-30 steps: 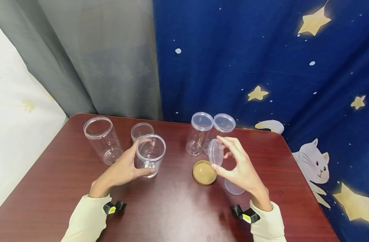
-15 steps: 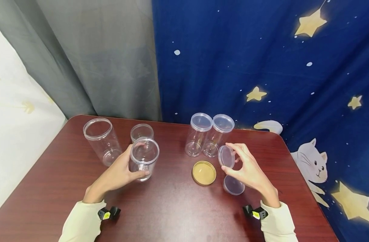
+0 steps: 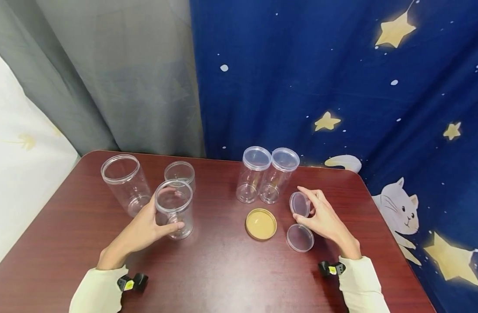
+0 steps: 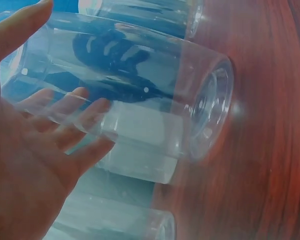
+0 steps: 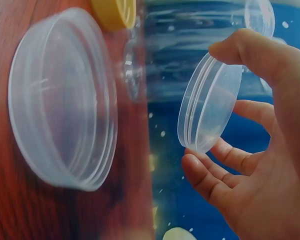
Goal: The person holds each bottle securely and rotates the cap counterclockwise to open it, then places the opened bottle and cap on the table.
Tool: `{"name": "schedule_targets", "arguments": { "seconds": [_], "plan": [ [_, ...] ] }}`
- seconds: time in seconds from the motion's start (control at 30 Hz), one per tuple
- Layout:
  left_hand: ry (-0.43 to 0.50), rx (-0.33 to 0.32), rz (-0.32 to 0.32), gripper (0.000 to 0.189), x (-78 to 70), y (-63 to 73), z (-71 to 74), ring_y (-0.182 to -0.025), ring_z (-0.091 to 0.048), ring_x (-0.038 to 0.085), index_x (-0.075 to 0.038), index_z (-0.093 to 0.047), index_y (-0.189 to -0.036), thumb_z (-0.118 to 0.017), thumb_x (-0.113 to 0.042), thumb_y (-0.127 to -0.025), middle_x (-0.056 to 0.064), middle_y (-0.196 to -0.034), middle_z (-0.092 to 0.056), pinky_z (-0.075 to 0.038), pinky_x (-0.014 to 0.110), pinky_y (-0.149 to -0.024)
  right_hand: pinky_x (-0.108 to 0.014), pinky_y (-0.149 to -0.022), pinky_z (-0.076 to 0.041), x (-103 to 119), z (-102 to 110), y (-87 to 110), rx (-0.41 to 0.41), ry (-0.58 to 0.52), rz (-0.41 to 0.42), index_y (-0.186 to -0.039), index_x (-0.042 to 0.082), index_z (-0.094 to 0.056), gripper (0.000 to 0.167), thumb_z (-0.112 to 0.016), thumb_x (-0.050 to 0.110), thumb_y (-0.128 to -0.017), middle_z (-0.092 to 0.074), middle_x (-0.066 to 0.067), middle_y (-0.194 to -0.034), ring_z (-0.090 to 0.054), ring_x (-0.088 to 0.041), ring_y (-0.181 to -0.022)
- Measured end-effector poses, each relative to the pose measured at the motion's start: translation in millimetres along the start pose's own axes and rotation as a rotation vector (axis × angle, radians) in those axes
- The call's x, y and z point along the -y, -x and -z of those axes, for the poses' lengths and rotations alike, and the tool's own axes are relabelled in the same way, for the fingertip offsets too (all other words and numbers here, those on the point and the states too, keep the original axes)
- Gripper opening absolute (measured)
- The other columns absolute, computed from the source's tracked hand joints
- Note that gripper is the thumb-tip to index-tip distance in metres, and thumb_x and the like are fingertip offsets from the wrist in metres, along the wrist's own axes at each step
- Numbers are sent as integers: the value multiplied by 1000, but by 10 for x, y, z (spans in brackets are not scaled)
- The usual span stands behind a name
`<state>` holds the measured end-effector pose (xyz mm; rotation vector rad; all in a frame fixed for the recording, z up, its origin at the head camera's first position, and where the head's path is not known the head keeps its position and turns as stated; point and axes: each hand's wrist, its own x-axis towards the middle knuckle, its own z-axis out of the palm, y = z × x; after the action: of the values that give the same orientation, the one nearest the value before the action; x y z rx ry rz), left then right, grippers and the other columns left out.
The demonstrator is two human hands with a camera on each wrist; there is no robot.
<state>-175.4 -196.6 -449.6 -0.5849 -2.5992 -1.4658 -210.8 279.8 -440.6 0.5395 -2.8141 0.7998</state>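
A clear, smooth plastic jar (image 3: pixel 187 215), a straight-sided cylinder with a ringed mouth, is at the left of the table, upright with a slight tilt; whether its base touches the wood I cannot tell. The left hand (image 3: pixel 145 231) holds it by the side, thumb and fingers spread wide around the wall. The right hand (image 3: pixel 326 221) pinches a translucent round lid (image 3: pixel 299 204) by its edge between thumb and fingertips, the disc tilted and its rim ridged. Just below that, a second translucent lid (image 3: pixel 300 238) lies flat, and to its left a shallow gold lid (image 3: pixel 261 224) with a raised rim. Behind these stand 2 slim clear capped jars (image 3: pixel 249 179), side by side. Near the left hand are 2 more clear cylinders: a wide, open jar (image 3: pixel 129 189) and a smaller jar (image 3: pixel 188 174) partly hidden behind the held one. The table (image 3: pixel 231 278) is glossy, red-brown, wood-grained. Beyond hang a plain grey curtain (image 3: pixel 145 87) and a blue curtain (image 3: pixel 262 87) printed with yellow stars.
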Motion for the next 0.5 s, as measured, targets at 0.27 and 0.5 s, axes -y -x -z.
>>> {"name": "schedule_targets", "arguments": {
  "seconds": [0.27,0.5],
  "plan": [
    [44,-27,-22,83,43,33,1,-125,-50,1,-15,-34,-145,-84,-15,-79,5,-134,-57,-32,6,-101,-33,-70,-51,-177,-52,14,-3,6,-31,-140,11,-52,72,-82,20,-76,-53,-18,-114,-53,-23,-83],
    [75,-89,-69,106,7,40,-15,-127,-48,-1,-17,-20,-153,-88,-7,-72,15,-138,-53,-30,6,-103,-28,-71,-49,-274,-78,47,0,9,-64,-138,8,-52,69,-81,21,-77,-55,-19,-113,-53,-21,-85]
  ]
}}
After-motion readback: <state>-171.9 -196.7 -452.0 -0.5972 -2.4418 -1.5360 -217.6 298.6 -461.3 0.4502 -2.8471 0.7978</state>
